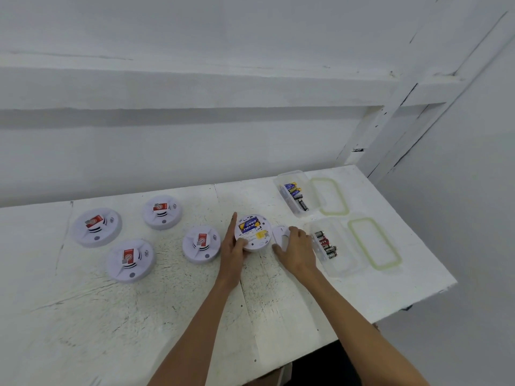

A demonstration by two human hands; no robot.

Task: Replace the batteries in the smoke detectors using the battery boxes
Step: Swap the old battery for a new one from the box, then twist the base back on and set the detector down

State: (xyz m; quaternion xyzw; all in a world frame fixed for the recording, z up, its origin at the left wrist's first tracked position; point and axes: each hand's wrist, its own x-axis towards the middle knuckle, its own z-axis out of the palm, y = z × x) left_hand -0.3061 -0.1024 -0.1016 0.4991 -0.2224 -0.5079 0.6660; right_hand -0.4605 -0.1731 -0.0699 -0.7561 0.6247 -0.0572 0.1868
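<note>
While left hand [232,247] touches detector [254,232], right hand [297,247] grips cover [280,235].

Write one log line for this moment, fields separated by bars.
left hand touches upturned white round smoke detector | right hand grips white round plastic cover beside it | blue-yellow batteries in compartment
</note>
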